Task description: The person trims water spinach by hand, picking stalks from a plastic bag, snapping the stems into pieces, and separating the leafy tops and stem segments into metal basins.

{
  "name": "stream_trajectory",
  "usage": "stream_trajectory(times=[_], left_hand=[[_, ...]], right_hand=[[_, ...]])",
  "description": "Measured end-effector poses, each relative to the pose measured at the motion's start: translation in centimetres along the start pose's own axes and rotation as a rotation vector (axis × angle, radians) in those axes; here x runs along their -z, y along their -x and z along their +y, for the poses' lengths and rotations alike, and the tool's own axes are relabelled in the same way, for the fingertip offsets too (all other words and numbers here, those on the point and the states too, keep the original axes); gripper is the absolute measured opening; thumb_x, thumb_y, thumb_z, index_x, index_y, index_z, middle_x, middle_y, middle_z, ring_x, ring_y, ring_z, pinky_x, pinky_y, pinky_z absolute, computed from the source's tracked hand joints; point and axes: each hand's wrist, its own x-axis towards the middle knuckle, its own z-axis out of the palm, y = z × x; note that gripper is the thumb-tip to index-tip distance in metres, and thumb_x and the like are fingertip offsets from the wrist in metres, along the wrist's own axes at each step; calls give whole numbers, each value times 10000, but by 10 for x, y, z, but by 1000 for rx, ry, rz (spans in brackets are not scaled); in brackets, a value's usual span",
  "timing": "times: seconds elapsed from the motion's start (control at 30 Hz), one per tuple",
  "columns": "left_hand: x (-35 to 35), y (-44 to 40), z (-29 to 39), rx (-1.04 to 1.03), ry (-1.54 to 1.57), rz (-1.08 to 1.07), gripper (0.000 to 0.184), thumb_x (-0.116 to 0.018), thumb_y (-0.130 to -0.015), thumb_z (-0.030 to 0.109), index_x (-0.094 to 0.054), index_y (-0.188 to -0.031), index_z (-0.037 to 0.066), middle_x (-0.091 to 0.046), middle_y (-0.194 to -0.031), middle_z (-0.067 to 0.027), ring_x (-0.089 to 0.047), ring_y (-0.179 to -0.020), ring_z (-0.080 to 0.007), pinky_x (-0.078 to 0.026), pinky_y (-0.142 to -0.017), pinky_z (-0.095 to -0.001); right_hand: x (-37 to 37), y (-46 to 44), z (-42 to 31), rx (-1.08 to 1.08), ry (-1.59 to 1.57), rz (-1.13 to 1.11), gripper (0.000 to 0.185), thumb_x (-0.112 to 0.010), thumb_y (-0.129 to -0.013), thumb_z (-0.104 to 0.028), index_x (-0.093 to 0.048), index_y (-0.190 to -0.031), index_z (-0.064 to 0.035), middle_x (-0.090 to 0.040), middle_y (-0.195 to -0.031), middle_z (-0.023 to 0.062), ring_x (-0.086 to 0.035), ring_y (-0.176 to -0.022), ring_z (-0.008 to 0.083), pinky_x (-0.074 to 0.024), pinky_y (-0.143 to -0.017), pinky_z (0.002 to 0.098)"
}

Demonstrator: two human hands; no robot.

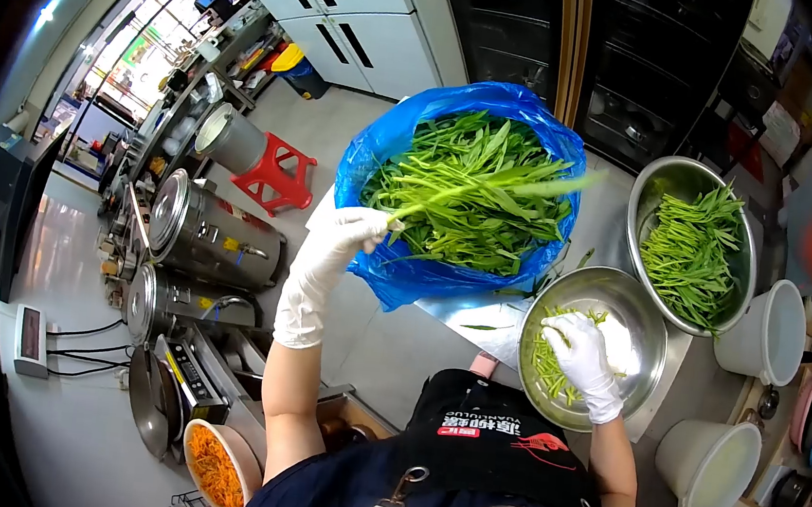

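My left hand [354, 231], in a white glove, pinches the end of a long green leafy stem [430, 202] that stretches to the right over the greens. Beneath it, a blue plastic bag [362, 156] is spread wide around a heap of leafy greens [494, 154] that look like water spinach. My right hand [577, 353], also gloved, is lowered into a steel bowl [651, 326] with its fingers bent together; whatever they hold is hidden. Short cut stem pieces [551, 370] lie in that bowl around the fingers. A second steel bowl [637, 212] behind it holds trimmed leafy tops [690, 252].
White buckets [775, 333] stand at the right. A red stool [276, 178] bears a metal pot, with large steel pots [222, 236] nearer on the left. A tub of shredded orange vegetable [215, 465] sits at lower left. Refrigerator doors [341, 13] are at the back.
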Motion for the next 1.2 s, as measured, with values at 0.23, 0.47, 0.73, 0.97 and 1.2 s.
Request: stream_trajectory(times=[0.23,0.47,0.73,0.97,1.2], left_hand=[[-39,20,-4,-31,-160,-1,201,-683,-823,105,-724,-990,1,-644,-838,24,-513,-739,-50,-401,-685,-196],[-57,28,-9,-89,-135,-1,156,-684,-799,-3,-712,-952,-23,-635,-876,-6,-563,-806,-77,-442,-739,-213],[-72,32,-18,-248,-371,-20,148,-699,-764,7,-737,-907,8,-622,-842,-29,-546,-762,-109,-411,-665,-236],[-84,32,-14,-298,-406,-27,147,-688,-781,5,-731,-921,3,-617,-837,-32,-547,-759,-114,-420,-681,-238],[-94,24,-31,-214,-321,-32,132,-680,-822,20,-710,-946,-16,-612,-831,-26,-552,-752,-104,-435,-687,-234]], right_hand=[[9,-22,-23,74,-73,101,144,-646,-827,-74,-689,-951,-16,-672,-937,144,-634,-884,329,-506,-786,398],[40,-57,-40,183,-51,484,151,-677,-765,32,-670,-900,-33,-656,-884,110,-628,-807,290,-515,-718,363],[49,-84,-44,407,83,409,202,-679,-729,48,-676,-914,-33,-658,-937,93,-602,-851,284,-509,-726,357],[42,-86,-45,441,168,279,194,-717,-714,-56,-674,-903,-65,-640,-939,61,-585,-884,273,-466,-772,385],[32,-84,-35,382,176,313,124,-669,-724,-93,-648,-846,-98,-610,-869,45,-565,-870,232,-435,-764,379]])
